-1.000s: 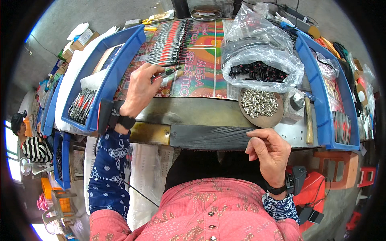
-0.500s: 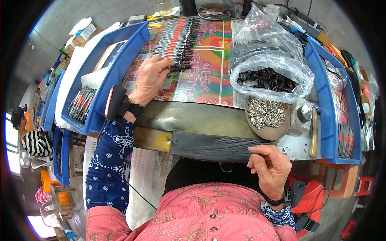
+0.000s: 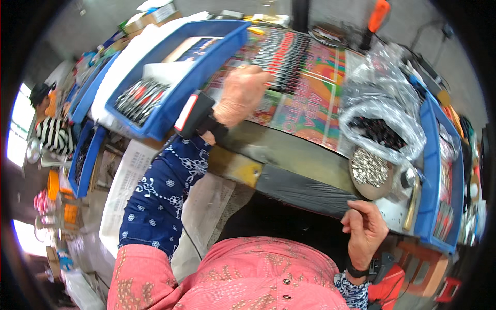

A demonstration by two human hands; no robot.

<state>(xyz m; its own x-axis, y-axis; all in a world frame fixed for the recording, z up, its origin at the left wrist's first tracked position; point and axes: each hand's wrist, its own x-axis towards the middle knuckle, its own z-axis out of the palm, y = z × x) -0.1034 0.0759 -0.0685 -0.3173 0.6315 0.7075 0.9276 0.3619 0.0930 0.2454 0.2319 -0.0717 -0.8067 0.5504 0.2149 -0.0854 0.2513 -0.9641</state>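
My left hand (image 3: 242, 94) is over the table at the near left end of a neat row of slim red-and-black pen-like pieces (image 3: 281, 57). Its fingers are bunched and bent downward, slightly blurred; what they pinch, if anything, is hidden. Close to the padded table edge, my right hand (image 3: 365, 232) hovers with loosely bent fingers, thumb and forefinger apart, nothing visible in it. Beyond it sits a round brown bowl (image 3: 374, 192) of small silvery metal fittings (image 3: 369, 168). Behind the bowl, a clear plastic bag (image 3: 382, 77) lies open, showing many small black parts (image 3: 380, 132).
A blue bin (image 3: 155, 126) with more slim pieces stands left of my left arm. At the right are another blue bin (image 3: 429, 196) and a wooden-handled tool (image 3: 412, 206). An orange-handled tool (image 3: 380, 15) rises at the back. One person (image 3: 53, 132) sits far left.
The view has turned and tilted, shifting the table toward the right of the picture. My left hand has drawn slightly leftward from the row's near end. My right hand keeps nearly the same pose.
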